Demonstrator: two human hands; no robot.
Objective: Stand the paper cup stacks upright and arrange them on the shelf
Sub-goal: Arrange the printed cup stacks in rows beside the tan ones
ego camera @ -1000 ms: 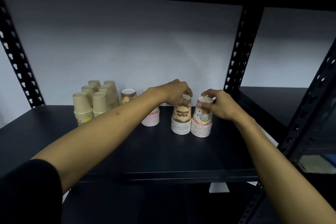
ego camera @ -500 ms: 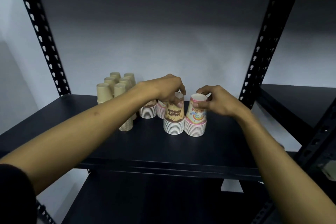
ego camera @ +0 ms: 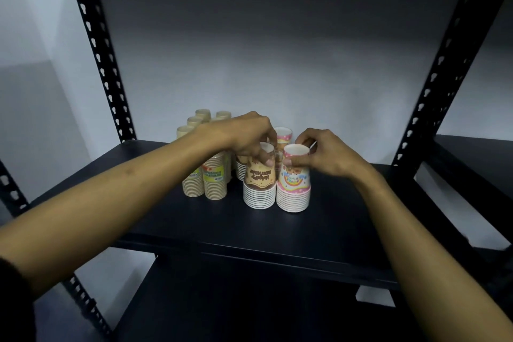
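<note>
Paper cup stacks [ego camera: 293, 186] upright, hand-held

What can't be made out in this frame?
Head view:
- Cup stacks behind the left hand: their number is hidden by hand and forearm.
- Print on the tan stacks: too small.
- Pink stack at the back: base hidden by the front stacks.

Dim scene, dark vignetted corners, wide-angle bowing at the edges, soft focus, faint sheen on shelf [ego camera: 347, 219]
</note>
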